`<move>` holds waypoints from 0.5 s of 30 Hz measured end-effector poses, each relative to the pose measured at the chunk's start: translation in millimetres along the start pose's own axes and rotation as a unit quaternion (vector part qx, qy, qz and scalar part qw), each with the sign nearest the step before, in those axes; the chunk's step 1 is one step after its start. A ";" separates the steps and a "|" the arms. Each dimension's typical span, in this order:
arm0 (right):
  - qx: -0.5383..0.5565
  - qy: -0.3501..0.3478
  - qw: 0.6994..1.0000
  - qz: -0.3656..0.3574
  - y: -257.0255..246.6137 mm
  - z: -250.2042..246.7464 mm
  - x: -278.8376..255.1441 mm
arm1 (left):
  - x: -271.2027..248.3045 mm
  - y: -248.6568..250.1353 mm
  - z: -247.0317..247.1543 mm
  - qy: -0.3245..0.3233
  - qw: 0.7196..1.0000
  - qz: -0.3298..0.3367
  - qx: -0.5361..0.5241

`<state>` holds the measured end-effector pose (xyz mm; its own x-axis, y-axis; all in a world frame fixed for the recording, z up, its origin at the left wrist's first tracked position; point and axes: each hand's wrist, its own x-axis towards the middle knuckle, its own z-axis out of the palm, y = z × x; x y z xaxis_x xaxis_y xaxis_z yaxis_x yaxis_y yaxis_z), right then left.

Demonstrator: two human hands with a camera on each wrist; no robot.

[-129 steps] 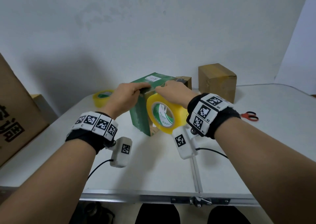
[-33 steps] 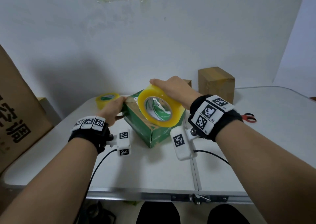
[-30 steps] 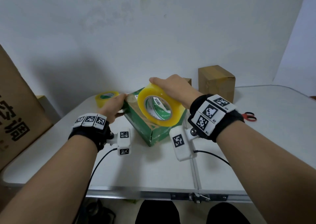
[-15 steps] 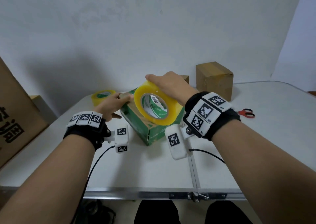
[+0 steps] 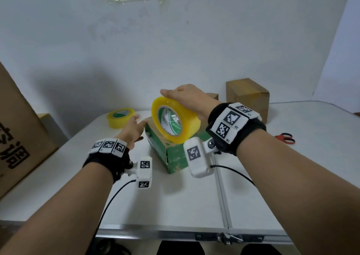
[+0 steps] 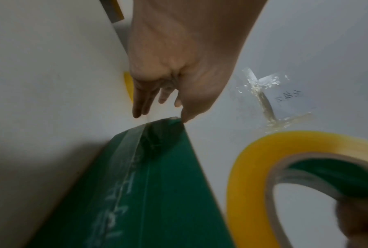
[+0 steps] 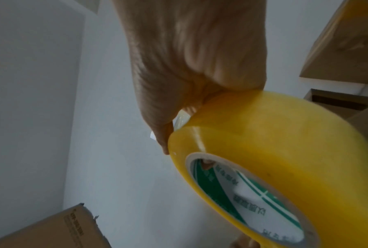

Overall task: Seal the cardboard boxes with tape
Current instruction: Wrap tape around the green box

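Observation:
A green cardboard box (image 5: 171, 157) lies flat at the table's middle, with a strip of clear tape (image 6: 128, 151) along its top. My right hand (image 5: 181, 99) grips a big yellow tape roll (image 5: 176, 121) on edge just above the box, thumb on the rim and fingers behind it. The roll (image 7: 274, 142) fills the right wrist view under my right hand (image 7: 168, 127). My left hand (image 5: 139, 122) reaches to the box's far left corner with fingers stretched out. In the left wrist view the thumb of my left hand (image 6: 161, 107) touches the taped corner of the box (image 6: 157, 184).
A second yellow tape roll (image 5: 119, 117) lies at the back left. A brown box (image 5: 247, 97) and a smaller one (image 5: 212, 96) stand at the back right, red scissors (image 5: 285, 137) to their right. A large carton (image 5: 17, 134) leans at the left. A seam (image 5: 220, 186) splits the table.
The green box, standing on edge four seconds ago, now lies flat. My left hand has let go of its corner and straightened its fingers. The roll stays over the box.

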<state>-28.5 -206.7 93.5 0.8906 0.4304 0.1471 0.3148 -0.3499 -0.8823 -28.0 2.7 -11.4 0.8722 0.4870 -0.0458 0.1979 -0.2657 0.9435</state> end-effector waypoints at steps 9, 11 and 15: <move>0.103 0.020 0.992 0.068 -5.5 12.0 26.9 | -44.7 13.4 -17.8 -0.109 0.958 0.094 0.250; 0.105 0.025 0.992 0.070 -6.1 15.5 26.1 | -54.7 14.4 -16.7 -0.159 0.930 0.086 0.319; 0.118 0.028 0.990 0.077 -3.5 13.9 21.6 | -74.7 16.8 -6.8 -0.102 0.910 0.093 0.391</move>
<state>-14.9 -184.5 93.6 0.9411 0.3376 0.0207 0.0937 -0.2014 -0.9750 -92.9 -32.5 10.0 0.9720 0.2309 -0.0446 0.2277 -0.8770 0.4231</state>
